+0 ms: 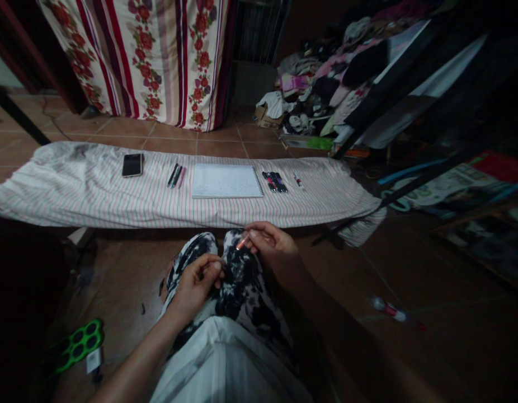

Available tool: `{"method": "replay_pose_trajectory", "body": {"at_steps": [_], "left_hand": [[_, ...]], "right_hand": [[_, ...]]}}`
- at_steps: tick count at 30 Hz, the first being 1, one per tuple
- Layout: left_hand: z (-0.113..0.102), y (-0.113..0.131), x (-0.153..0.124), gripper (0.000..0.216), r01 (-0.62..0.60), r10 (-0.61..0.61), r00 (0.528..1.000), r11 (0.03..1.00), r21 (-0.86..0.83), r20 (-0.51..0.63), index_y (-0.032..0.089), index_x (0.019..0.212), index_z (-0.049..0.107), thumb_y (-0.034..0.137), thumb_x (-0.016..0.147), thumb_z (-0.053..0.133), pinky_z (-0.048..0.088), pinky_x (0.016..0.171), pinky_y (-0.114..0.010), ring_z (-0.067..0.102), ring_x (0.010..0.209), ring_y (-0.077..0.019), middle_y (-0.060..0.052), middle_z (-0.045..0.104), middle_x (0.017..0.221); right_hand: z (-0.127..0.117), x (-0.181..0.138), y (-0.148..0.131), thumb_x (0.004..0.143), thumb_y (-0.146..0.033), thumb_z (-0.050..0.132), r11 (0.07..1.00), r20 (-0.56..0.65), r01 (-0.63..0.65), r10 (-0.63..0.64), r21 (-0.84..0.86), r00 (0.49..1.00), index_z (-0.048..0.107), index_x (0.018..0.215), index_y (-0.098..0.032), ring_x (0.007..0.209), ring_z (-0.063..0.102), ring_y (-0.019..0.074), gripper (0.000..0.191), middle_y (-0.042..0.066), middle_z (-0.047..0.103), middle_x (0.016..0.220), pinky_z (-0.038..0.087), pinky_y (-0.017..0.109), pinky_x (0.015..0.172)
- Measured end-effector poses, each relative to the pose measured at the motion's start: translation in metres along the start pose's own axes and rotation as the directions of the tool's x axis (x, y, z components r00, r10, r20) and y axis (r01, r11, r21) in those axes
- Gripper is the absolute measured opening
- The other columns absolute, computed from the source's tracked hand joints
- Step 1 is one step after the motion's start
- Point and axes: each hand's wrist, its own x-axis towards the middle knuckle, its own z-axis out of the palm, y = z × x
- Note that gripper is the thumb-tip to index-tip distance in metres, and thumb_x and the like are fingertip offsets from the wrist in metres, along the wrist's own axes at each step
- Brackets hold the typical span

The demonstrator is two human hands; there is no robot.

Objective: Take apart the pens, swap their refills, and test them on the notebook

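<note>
My right hand (269,242) is above my right knee, its thumb and fingers pinching a small shiny copper-coloured tube (242,242) that points down and left. Over the other leg, my left hand (201,275) is closed in a pinch; whatever may be between its fingertips is too small to make out. Both hands are apart, in front of the cloth-covered bench (158,210). On that cloth lie a spiral notebook (227,180), several dark pens or markers (274,182) to its right, and a small white-and-dark item (298,181) farther right.
Left of the notebook are three pens (175,176) and a phone (132,165). A green holed object (80,342) and a plastic bottle (387,309) lie on the tiled floor. Dark metal bars (393,193) slant across the right. Heaped clothes (309,84) stand behind, near a flowered curtain (145,61).
</note>
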Motion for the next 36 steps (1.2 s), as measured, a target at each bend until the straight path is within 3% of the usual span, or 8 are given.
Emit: {"method": "replay_pose_trajectory", "body": {"at_steps": [3, 6, 9, 11, 16, 23, 30, 36], "left_hand": [[-0.001, 0.0, 0.0, 0.032, 0.031, -0.03, 0.999, 0.996, -0.081, 0.022, 0.013, 0.088, 0.065, 0.042, 0.075, 0.06, 0.034, 0.053, -0.022, 0.049, 0.055, -0.01, -0.002, 0.06, 0.066], [-0.002, 0.001, 0.0, 0.029, 0.063, -0.054, 0.997, 0.974, -0.216, 0.047, 0.012, 0.094, 0.066, 0.034, 0.076, 0.061, 0.033, 0.053, -0.022, 0.049, 0.058, -0.0097, -0.003, 0.06, 0.069], [-0.003, 0.006, 0.001, 0.028, 0.109, -0.088, 0.993, 0.925, -0.364, 0.072, 0.013, 0.098, 0.067, 0.026, 0.074, 0.063, 0.037, 0.06, -0.022, 0.052, 0.064, -0.0101, -0.004, 0.061, 0.075], [-0.002, 0.011, 0.002, 0.031, 0.132, -0.102, 0.99, 0.894, -0.427, 0.093, 0.013, 0.102, 0.066, 0.022, 0.072, 0.064, 0.039, 0.064, -0.023, 0.053, 0.066, -0.0102, -0.005, 0.062, 0.078], [-0.001, 0.021, 0.004, 0.033, 0.167, -0.103, 0.982, 0.863, -0.476, 0.157, 0.013, 0.102, 0.066, 0.021, 0.07, 0.068, 0.041, 0.065, -0.023, 0.055, 0.066, -0.0102, -0.005, 0.063, 0.08], [0.003, 0.027, 0.005, 0.043, 0.145, -0.084, 0.986, 0.856, -0.496, 0.144, 0.013, 0.108, 0.061, 0.021, 0.068, 0.071, 0.044, 0.062, -0.021, 0.059, 0.067, -0.0109, -0.004, 0.065, 0.078], [-0.001, 0.026, 0.007, 0.047, 0.136, -0.062, 0.983, 0.879, -0.458, 0.174, 0.014, 0.114, 0.057, 0.023, 0.07, 0.07, 0.045, 0.057, -0.023, 0.064, 0.068, -0.0151, -0.008, 0.067, 0.089], [-0.002, 0.028, 0.008, 0.046, 0.126, -0.049, 0.983, 0.886, -0.447, 0.179, 0.016, 0.115, 0.057, 0.023, 0.071, 0.069, 0.044, 0.057, -0.022, 0.063, 0.068, -0.0145, -0.008, 0.068, 0.09]], "right_hand": [[-0.004, 0.002, -0.006, 0.069, -0.034, 0.062, 0.975, -0.09, -0.069, 0.09, 0.209, 0.992, 0.062, 0.079, -0.017, 0.059, 0.054, 0.0089, 0.019, 0.0, 0.059, 0.069, 0.044, 0.02, 0.053], [-0.005, 0.002, -0.006, 0.067, -0.037, 0.061, 0.902, -0.032, -0.21, 0.24, 0.377, 0.97, 0.06, 0.074, -0.016, 0.058, 0.051, 0.0088, 0.022, 0.0, 0.053, 0.069, 0.034, 0.016, 0.04], [0.001, -0.001, -0.001, 0.067, -0.041, 0.063, 0.884, 0.063, -0.297, 0.295, 0.36, 0.953, 0.057, 0.073, -0.016, 0.044, 0.036, 0.0033, 0.027, -0.003, 0.047, 0.064, 0.014, 0.015, 0.032], [0.007, -0.004, 0.003, 0.068, -0.041, 0.064, 0.922, 0.091, -0.298, 0.284, 0.246, 0.954, 0.057, 0.075, -0.016, 0.04, 0.026, 0.0015, 0.027, -0.006, 0.042, 0.059, 0.01, 0.016, 0.033], [0.02, -0.004, 0.007, 0.073, -0.039, 0.059, 0.991, 0.066, -0.111, 0.116, -0.071, 0.991, 0.062, 0.09, -0.019, 0.04, 0.027, 0.0042, 0.026, -0.008, 0.036, 0.049, 0.02, 0.018, 0.037], [0.029, 0.004, 0.009, 0.077, -0.031, 0.051, 0.943, 0.158, 0.12, -0.073, -0.311, 0.985, 0.066, 0.088, -0.021, 0.054, 0.052, 0.0114, 0.022, -0.001, 0.059, 0.062, 0.042, 0.023, 0.051], [0.025, 0.006, 0.014, 0.072, -0.034, 0.058, 0.966, 0.193, 0.101, -0.055, -0.239, 0.98, 0.067, 0.079, -0.019, 0.069, 0.059, 0.0138, 0.018, 0.001, 0.066, 0.073, 0.045, 0.026, 0.067], [0.023, 0.008, 0.006, 0.068, -0.036, 0.063, 0.982, 0.221, 0.06, -0.02, -0.177, 0.975, 0.067, 0.079, -0.018, 0.068, 0.059, 0.0133, 0.022, 0.001, 0.066, 0.071, 0.045, 0.026, 0.066]]}}
